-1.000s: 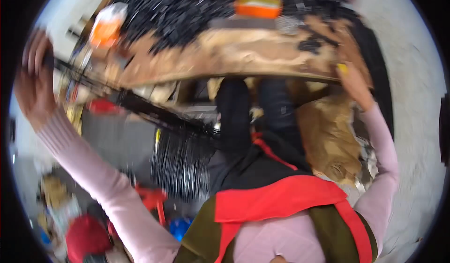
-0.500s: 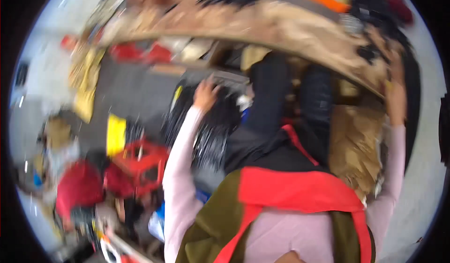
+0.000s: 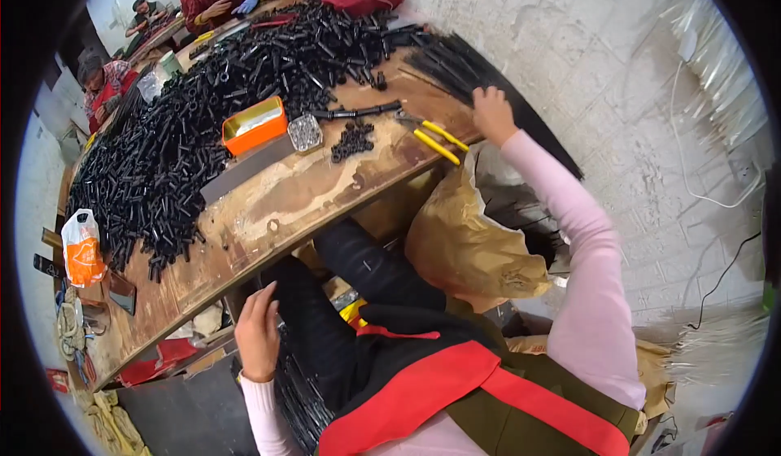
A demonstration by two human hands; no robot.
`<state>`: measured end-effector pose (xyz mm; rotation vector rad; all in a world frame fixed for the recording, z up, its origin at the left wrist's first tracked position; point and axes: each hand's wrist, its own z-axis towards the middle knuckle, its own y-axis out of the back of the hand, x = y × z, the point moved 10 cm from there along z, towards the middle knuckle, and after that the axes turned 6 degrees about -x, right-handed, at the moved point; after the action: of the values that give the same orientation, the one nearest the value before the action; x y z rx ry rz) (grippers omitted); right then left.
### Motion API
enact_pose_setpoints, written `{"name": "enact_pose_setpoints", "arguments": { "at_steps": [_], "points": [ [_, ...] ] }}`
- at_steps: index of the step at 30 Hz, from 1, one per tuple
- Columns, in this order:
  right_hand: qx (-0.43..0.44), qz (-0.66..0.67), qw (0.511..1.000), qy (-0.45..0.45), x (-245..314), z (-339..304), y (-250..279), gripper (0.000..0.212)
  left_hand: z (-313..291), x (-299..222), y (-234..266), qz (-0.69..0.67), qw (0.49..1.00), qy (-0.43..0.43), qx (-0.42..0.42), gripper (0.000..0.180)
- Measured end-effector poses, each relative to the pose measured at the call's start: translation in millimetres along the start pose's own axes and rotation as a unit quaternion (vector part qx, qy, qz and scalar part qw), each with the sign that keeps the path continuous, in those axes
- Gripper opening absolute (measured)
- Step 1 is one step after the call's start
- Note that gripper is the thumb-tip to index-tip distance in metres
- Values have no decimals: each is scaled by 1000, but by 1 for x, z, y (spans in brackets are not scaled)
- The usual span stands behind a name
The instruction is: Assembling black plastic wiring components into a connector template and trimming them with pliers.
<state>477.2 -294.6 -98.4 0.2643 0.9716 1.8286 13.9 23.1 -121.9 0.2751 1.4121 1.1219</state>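
Note:
At the table's right end, my right hand (image 3: 494, 117) reaches toward a fan of long thin black rods (image 3: 521, 106), its fingers slightly bent and apart. Contact with the rods is hard to make out. My left hand (image 3: 259, 336) hovers above my lap, beside the table's near edge, fingers loosely extended and nothing visible in it. Pliers with yellow handles (image 3: 439, 137) lie just left of my right hand. Beyond them rests a jointed black tube (image 3: 358, 112), with a small heap of black rings (image 3: 352, 142) in front.
A large pile of short black tubular parts (image 3: 163, 163) covers much of the wooden table (image 3: 285, 204). An orange box (image 3: 255, 126) and a clear tub of small metal pieces (image 3: 305, 134) stand near its middle. A brown paper sack (image 3: 472, 240) hangs below the edge. Other people work at the far left.
My view has swung up and right, from floor and lap toward the tabletop and wall. My left hand has come away from the black bundle beside my legs.

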Motion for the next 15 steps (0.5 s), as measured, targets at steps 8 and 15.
{"name": "enact_pose_setpoints", "arguments": {
  "at_steps": [8, 15],
  "points": [
    [-38, -52, 988, 141, -51, 10, -81, 21, 9, -54, -54, -18, 996, -37, 82, 25],
    [160, 271, 949, -15, -34, 20, -57, 25, 1, -56, -81, 1, 990, -12, 143, 25]
  ]
}}
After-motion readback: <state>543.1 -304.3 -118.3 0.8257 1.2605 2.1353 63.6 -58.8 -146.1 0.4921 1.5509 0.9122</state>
